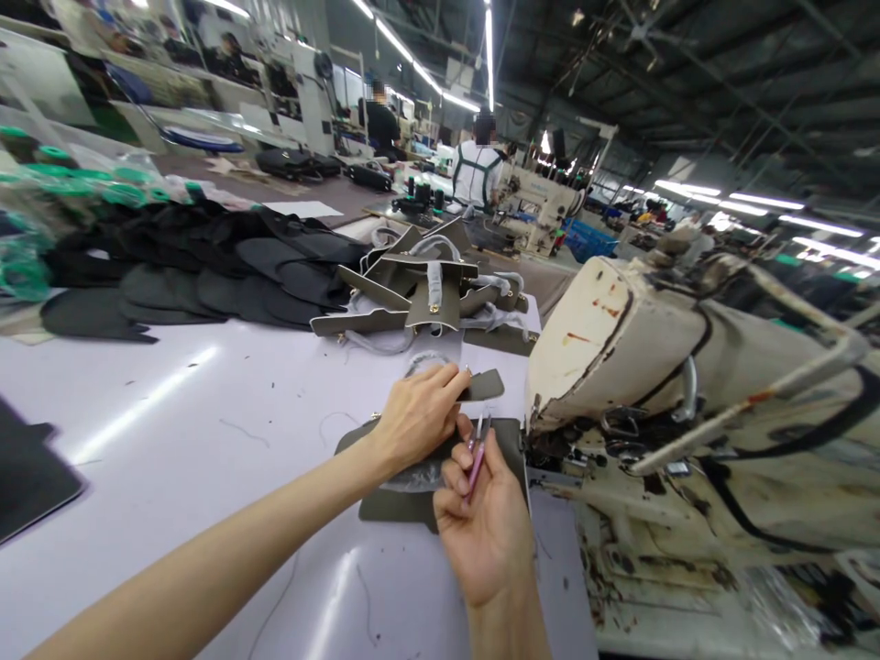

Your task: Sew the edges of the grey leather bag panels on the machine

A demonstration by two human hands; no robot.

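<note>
My left hand (421, 414) is closed on an olive-grey leather piece (485, 387), whose flat tab sticks out to the right past the fingers. Just below it, my right hand (481, 513) holds small pink-handled thread snips (476, 463) between thumb and fingers, with the metal blades pointing up near the leather. Part of the same dark olive work (395, 506) lies on the white table under both hands, with a plastic-wrapped handle (416, 478) on it. My left hand hides the middle of the piece.
A large sewing machine (584, 339) stands close on the right. Olive pieces with wrapped handles (433, 289) are heaped behind the hands. Black cut pieces (226, 275) pile up at the back left; another dark piece (34, 472) lies far left. People work in the background.
</note>
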